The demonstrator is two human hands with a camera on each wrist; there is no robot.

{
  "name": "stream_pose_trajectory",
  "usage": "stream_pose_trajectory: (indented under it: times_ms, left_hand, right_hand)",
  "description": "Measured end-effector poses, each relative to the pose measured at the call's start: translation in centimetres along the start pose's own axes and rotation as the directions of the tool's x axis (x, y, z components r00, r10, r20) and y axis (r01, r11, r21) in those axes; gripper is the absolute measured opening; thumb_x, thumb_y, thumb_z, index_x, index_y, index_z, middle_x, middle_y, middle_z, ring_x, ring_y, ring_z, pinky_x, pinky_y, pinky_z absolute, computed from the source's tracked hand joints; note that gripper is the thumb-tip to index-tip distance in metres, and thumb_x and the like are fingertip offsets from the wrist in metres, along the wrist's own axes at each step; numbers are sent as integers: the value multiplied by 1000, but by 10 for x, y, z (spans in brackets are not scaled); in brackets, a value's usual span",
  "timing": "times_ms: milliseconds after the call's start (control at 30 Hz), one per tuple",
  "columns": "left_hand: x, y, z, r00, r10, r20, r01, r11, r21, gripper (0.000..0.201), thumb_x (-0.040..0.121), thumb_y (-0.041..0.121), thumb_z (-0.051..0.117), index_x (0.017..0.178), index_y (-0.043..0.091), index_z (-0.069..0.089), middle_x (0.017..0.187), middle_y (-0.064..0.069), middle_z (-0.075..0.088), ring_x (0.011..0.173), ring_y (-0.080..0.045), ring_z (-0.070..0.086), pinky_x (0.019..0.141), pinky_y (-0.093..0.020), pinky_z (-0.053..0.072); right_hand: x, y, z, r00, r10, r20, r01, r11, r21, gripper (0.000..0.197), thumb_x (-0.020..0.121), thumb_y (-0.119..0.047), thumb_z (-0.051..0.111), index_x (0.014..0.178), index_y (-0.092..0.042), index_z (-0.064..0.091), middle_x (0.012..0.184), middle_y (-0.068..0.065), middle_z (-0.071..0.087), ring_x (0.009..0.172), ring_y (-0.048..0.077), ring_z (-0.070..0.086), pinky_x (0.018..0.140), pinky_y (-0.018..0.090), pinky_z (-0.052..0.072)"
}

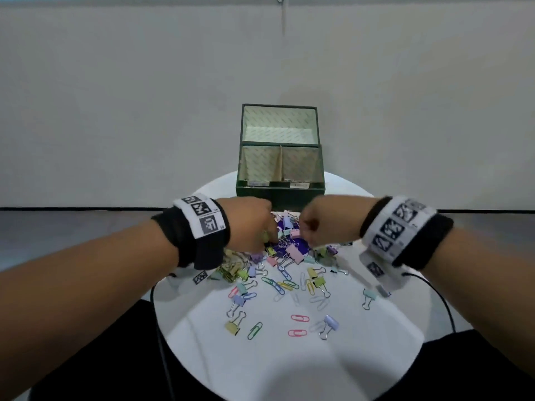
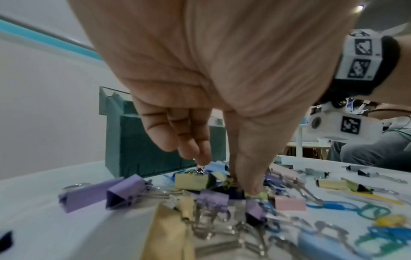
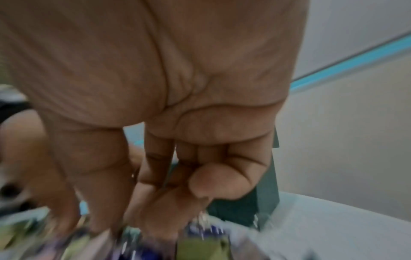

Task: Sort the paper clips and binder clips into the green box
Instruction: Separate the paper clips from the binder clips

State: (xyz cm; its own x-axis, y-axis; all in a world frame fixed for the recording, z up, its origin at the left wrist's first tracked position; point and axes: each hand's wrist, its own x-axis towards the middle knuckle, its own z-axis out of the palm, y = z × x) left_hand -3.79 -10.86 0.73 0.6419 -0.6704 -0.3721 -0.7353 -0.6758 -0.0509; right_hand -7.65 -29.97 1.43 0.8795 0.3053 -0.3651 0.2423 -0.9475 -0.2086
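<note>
While both box compartments look bare in head view, sorting barely begun: green box (image 1: 280,195) centre frame, lid up; clips (image 1: 278,282) scattered below, dozens, too many to count; two hands.

Left wrist view: left hand (image 2: 200,98) reaches down, fingertips (image 2: 201,154) pinching yellow binder clip (image 2: 191,181).

Right wrist view: right hand (image 3: 169,123) curled, blurred; hold perhaps none, cannot tell.

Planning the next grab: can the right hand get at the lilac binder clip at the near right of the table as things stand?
Probably yes. The lilac binder clip lies alone on open table, only a pale paper clip touching it, nothing on top. The right hand is over the main pile by the green box and would have to pull back toward the body.
</note>
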Motion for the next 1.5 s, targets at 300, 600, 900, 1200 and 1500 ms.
stream_pose_trajectory:
  times_ms: [300,600,900,1200,1500]
  left_hand:
    - [-22,19,9,992,117,-50,-121,990,-72,20,84,48,66,102,40,72,91,19,53,88,-6,55,72,-26,45]
    - [-30,44,26,963,271,-17,-267,957,113,22,90,43,60,110,39,69,102,12,51,103,-14,51,81,-36,52]
    - [-41,35,34,951,286,-119,-278,957,80,18,88,37,50,96,31,65,96,9,62,96,-15,57,80,-37,51]
    - [-70,-6,22,969,-110,-223,-211,114,-971,23,69,15,88,73,6,66,80,-18,74,67,-23,73,54,-24,58]
    - [-71,-14,47,974,-119,-190,-224,-449,-865,50,70,4,81,117,12,65,74,-10,63,59,-15,62,52,-21,55]
  right_hand:
    - [-20,0,37,998,69,-9,-70,987,-145,32,79,-50,76,102,-30,64,93,-9,65,86,17,60,78,31,54]
    - [-35,-11,41,986,-165,-27,161,979,-123,21,81,-25,68,101,-32,70,97,-10,66,89,17,59,78,33,53]
    - [-35,-20,59,972,-233,-40,213,935,-285,15,89,-27,56,95,-29,70,95,-7,68,85,21,60,71,32,53]
    - [-36,-14,40,971,-194,-143,203,978,50,7,84,-20,62,79,-25,61,78,-5,67,72,18,61,69,33,55]
    - [-45,-8,33,998,-49,29,14,702,712,1,86,-6,61,87,-7,61,74,8,64,56,16,53,54,29,45]
